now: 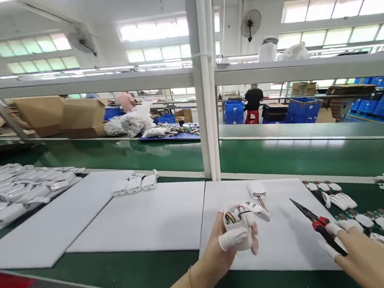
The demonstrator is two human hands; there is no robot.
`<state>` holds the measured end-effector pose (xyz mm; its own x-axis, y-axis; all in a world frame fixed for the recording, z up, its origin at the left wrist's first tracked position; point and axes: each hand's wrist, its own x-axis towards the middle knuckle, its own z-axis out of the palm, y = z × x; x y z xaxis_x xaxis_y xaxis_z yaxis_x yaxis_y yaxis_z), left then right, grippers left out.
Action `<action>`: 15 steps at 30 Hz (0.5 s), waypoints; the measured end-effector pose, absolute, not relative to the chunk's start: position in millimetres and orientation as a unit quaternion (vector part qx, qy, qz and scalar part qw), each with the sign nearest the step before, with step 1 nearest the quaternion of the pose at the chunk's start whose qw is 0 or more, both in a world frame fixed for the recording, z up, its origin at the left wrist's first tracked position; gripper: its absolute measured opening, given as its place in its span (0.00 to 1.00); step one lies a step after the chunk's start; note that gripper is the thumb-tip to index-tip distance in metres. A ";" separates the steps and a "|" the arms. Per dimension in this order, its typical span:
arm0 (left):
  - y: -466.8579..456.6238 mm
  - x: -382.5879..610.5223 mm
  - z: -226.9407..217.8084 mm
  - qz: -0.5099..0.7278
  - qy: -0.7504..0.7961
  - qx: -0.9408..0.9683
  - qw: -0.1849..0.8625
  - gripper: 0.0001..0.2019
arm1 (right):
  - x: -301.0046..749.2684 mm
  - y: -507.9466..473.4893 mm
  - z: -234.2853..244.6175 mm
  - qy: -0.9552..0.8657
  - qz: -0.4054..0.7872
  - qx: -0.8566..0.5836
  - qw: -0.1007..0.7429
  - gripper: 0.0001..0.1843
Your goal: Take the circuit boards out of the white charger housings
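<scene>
there, white casing (236,226) in left hand (229,246)

White casing (236,226), red-black pliers (318,223), green belt (288,158), blue crates (304,108)

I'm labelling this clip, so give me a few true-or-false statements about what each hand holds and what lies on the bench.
1. The left hand holds a white housing with coloured wires. True.
2. The right hand holds a screwdriver. False: it grips red-handled pliers.
3. Three white shells lie in a row left of the post. True.
4. The pliers' tips touch the housing. False: they are apart, over the foam sheet.
</scene>
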<state>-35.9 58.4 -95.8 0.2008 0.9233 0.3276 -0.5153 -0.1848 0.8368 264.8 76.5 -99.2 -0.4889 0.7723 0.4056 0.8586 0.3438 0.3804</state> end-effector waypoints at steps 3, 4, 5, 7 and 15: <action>33.6 -32.5 -72.3 0.593 0.152 0.416 0.672 0.22 | 245.8 93.2 -121.7 -0.804 -0.348 -0.479 0.052 0.14; 26.4 -32.7 -65.1 0.597 0.147 0.381 0.690 0.20 | 243.8 96.4 -128.6 -0.806 -0.366 -0.463 0.044 0.13; 20.3 -33.3 -58.6 0.601 0.145 0.344 0.707 0.20 | 244.5 99.4 -135.6 -0.808 -0.380 -0.449 0.039 0.12; 11.8 -34.9 -47.5 0.597 0.143 0.274 0.740 0.23 | 251.8 106.2 -149.9 -0.806 -0.389 -0.443 0.047 0.10; 4.3 -36.4 -30.4 0.597 0.074 0.147 0.785 0.23 | 274.3 130.7 -190.0 -0.813 -0.267 -0.501 0.126 0.17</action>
